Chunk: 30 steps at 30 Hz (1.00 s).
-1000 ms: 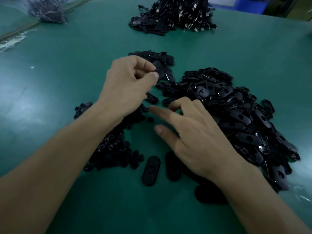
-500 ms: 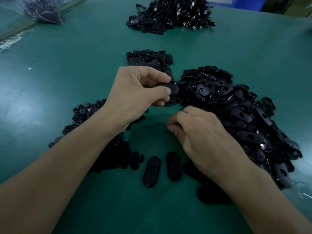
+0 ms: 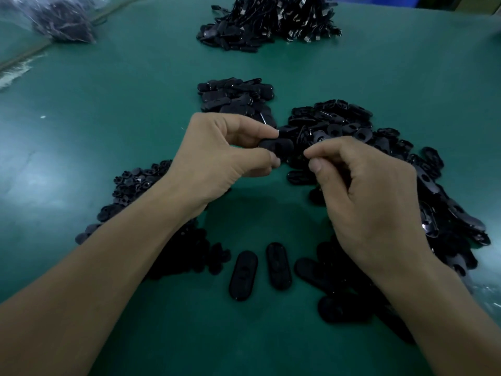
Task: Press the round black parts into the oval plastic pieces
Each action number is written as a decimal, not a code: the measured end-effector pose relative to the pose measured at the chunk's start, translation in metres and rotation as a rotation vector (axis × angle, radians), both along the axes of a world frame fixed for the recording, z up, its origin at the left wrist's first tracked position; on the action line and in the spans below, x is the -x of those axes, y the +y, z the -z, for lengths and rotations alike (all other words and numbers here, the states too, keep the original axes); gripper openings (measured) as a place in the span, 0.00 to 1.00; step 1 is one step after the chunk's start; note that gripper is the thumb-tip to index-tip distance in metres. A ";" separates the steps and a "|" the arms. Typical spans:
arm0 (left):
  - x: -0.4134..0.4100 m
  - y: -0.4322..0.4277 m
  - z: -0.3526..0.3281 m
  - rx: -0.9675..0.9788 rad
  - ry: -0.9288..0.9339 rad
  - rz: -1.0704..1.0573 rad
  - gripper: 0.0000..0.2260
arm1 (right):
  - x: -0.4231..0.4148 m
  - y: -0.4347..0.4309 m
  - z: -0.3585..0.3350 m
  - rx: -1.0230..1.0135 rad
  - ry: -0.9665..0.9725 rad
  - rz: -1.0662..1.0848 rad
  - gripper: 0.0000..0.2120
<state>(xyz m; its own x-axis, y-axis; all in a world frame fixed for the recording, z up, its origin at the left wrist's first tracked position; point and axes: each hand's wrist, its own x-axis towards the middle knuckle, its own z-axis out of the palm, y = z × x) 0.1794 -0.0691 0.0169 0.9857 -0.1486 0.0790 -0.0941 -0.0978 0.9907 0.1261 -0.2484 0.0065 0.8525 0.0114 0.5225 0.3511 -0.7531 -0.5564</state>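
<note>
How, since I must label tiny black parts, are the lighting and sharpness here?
Head view: dim and bluish, pale glare on the table at left. Head view: the right pile merges into black but for a few glints; the round part pinched by the right hand barely shows. Head view: the oval piece in the left hand is readable; the far bag is soft.

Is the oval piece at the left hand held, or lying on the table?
Held: the left hand pinches the oval piece between thumb and fingers.
</note>
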 end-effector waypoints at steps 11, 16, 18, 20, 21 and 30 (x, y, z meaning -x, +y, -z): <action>0.009 -0.007 -0.002 0.054 0.031 0.063 0.10 | -0.001 0.003 0.001 -0.420 0.028 -0.049 0.07; 0.008 -0.008 0.001 0.148 0.090 0.069 0.07 | -0.002 0.006 0.003 -0.491 0.100 -0.052 0.09; 0.007 -0.008 0.001 0.092 0.068 0.088 0.06 | -0.003 0.007 0.003 -0.509 0.125 -0.063 0.09; 0.005 -0.007 0.001 -0.004 0.039 0.123 0.08 | -0.003 0.007 0.004 -0.524 0.138 -0.075 0.09; 0.004 -0.007 0.000 -0.018 0.045 0.139 0.10 | -0.003 0.007 0.004 -0.531 0.141 -0.083 0.09; 0.009 -0.007 0.001 0.117 0.133 0.284 0.14 | -0.005 0.005 0.003 -0.554 0.101 -0.113 0.11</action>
<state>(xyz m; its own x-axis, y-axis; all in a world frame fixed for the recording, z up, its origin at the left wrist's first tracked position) 0.1701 -0.0763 0.0163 0.9090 -0.4166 -0.0149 0.0298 0.0293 0.9991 0.1309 -0.2439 0.0031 0.9079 -0.1469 0.3926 0.3373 -0.3000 -0.8923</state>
